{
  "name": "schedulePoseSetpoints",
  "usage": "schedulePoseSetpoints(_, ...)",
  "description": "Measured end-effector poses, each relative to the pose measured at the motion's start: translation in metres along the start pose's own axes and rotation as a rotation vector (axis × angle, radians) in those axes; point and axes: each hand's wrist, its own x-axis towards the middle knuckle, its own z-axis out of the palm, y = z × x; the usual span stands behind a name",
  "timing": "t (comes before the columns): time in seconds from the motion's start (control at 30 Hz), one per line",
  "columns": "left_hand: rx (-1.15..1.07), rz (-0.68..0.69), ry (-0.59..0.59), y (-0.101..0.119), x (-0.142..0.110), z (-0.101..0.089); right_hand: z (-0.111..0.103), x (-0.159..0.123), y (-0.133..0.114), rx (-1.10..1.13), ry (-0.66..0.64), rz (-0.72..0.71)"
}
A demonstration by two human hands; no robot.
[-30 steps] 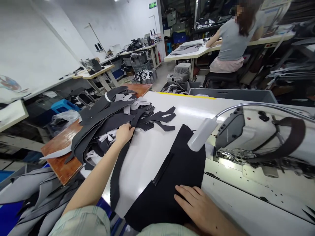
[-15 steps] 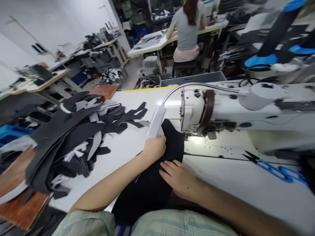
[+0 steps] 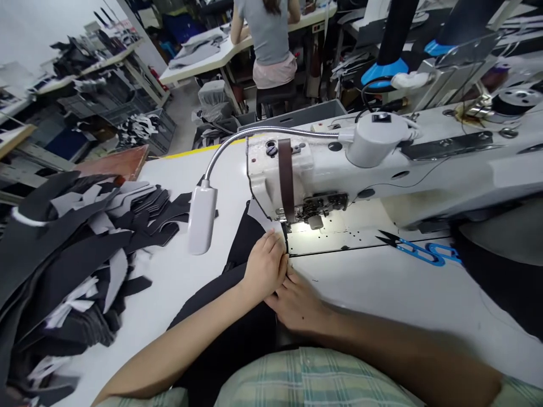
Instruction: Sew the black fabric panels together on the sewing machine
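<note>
A black fabric piece (image 3: 237, 314) stretches from my lap up to the head of a white sewing machine (image 3: 314, 169). Its upper part shows a light grey patch (image 3: 258, 213) beside the lit needle area. My left hand (image 3: 266, 261) is closed on the fabric edge just in front of the needle area, fingers bent together. Touching it from below, my right hand (image 3: 299, 299) pinches the same edge with its fingertips. The fabric between the fingers is mostly hidden.
A lamp (image 3: 202, 219) on a bendy neck hangs left of the machine head. Blue-handled thread snips (image 3: 418, 249) lie to the right. Dark and grey cut pieces (image 3: 106, 243) are heaped at left. A person (image 3: 271, 39) sits at a far table.
The view has turned right. My left hand has moved to the fabric edge, and my right hand, flat before, now pinches beside it. The fabric has shifted, showing the grey patch.
</note>
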Motion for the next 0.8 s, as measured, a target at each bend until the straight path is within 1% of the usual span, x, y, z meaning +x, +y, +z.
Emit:
schedulePoseSetpoints(0.17,-0.042,-0.006,-0.060,-0.001,0.004,-0.005,0.004,0.000,-0.001,-0.060,0.067,0.031)
schedulePoseSetpoints(0.37,-0.068,0.015,-0.067,-0.002,0.007,-0.006,0.003,-0.001,0.000,-0.107,0.091,0.031)
schedulePoseSetpoints(0.53,-0.109,-0.007,-0.077,-0.003,0.007,-0.004,0.003,-0.001,-0.001,-0.084,0.073,0.044)
schedulePoseSetpoints(0.8,-0.097,0.001,-0.064,-0.003,0.011,0.000,0.001,-0.002,0.002,-0.064,0.027,0.064)
